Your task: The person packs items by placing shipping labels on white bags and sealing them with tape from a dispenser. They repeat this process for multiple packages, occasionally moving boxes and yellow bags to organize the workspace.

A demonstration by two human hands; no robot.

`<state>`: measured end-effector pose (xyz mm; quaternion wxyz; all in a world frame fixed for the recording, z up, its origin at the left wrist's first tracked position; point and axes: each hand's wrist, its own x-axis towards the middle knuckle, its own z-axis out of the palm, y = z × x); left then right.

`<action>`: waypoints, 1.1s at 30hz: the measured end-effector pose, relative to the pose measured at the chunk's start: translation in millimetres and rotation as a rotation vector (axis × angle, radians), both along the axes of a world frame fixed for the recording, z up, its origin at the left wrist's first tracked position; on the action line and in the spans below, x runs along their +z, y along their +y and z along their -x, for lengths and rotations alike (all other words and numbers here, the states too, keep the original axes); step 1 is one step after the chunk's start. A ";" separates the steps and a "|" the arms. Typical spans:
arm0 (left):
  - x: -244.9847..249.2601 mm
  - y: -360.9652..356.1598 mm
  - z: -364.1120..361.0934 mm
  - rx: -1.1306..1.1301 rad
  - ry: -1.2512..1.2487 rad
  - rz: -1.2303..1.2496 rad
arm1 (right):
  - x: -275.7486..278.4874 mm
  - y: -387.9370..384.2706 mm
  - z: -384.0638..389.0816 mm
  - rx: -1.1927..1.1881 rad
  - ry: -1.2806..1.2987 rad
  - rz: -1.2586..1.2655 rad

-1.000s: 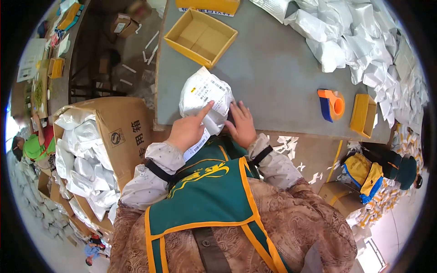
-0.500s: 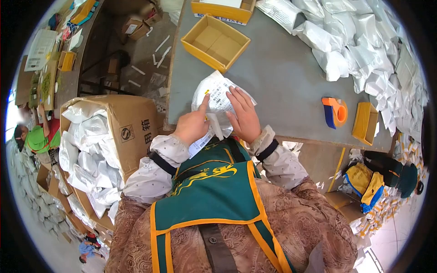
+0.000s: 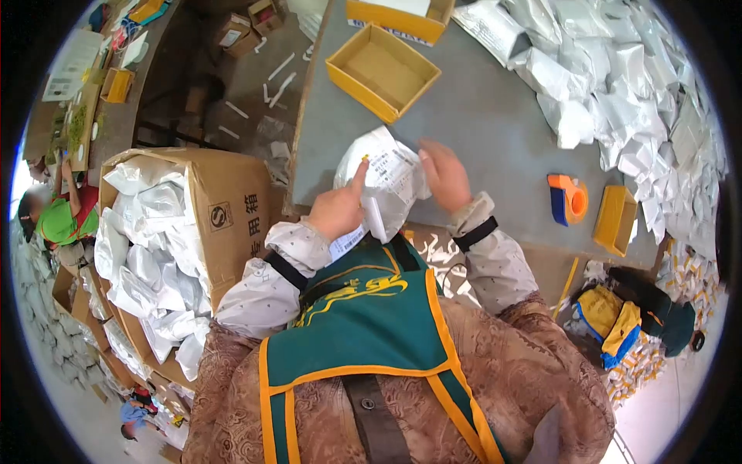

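A white plastic mailing bag [image 3: 371, 166], with a printed label on its upper face, lies at the table's near edge. My left hand [image 3: 338, 210] is at its left side, index finger stretched onto the bag by a small yellow mark. The other fingers are curled around a strip of labels [image 3: 348, 241], whose printed part hangs below; a pale flap shows beside the hand. My right hand [image 3: 446, 178] is at the bag's right edge, fingers extended and nothing gripped in it.
An open yellow carton [image 3: 382, 73] stands beyond the bag. Silver-white parcels [image 3: 595, 85] are heaped at the right, near an orange-and-blue tape dispenser [image 3: 568, 199] and a small yellow box [image 3: 616, 220]. A large carton [image 3: 228, 209] full of parcels stands left; a person in green [image 3: 68, 220] is farther left.
My right hand has moved right, from lying flat on the label to the bag's edge. The bag's label is more exposed. My left index finger still touches the bag. The view has shifted slightly.
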<state>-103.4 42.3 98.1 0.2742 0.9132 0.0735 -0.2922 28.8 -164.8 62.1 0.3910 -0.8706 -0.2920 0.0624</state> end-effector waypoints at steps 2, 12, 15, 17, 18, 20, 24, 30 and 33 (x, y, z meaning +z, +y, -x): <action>2.4 -2.5 -0.6 -0.009 -0.003 -0.011 | 7.6 -11.2 5.8 -0.136 0.159 -0.079; -9.0 -1.6 -3.3 0.003 0.036 0.013 | -32.4 -22.5 60.4 -0.304 0.790 -0.278; -7.9 -2.0 -5.1 -0.019 0.049 -0.003 | -34.4 -15.3 60.6 -0.338 1.009 -0.498; -7.8 -2.7 -3.3 -0.028 0.030 -0.008 | -25.1 -15.2 60.0 -0.349 1.101 -0.526; -7.6 -2.8 -0.9 -0.036 0.020 -0.010 | -28.9 -17.5 62.4 -0.313 1.051 -0.543; -7.1 -2.7 3.7 -0.063 -0.014 -0.025 | -39.3 -21.6 62.6 -0.243 0.938 -0.581; -10.5 -2.1 10.3 -0.075 -0.051 -0.027 | -28.0 -38.5 53.6 -0.203 0.985 -0.445; -17.2 -4.1 15.4 -0.071 -0.070 -0.032 | -38.4 -33.0 53.7 -0.180 0.697 -0.338; -16.1 -4.3 19.0 -0.088 -0.018 -0.044 | -26.9 -37.0 51.4 -0.138 0.799 -0.393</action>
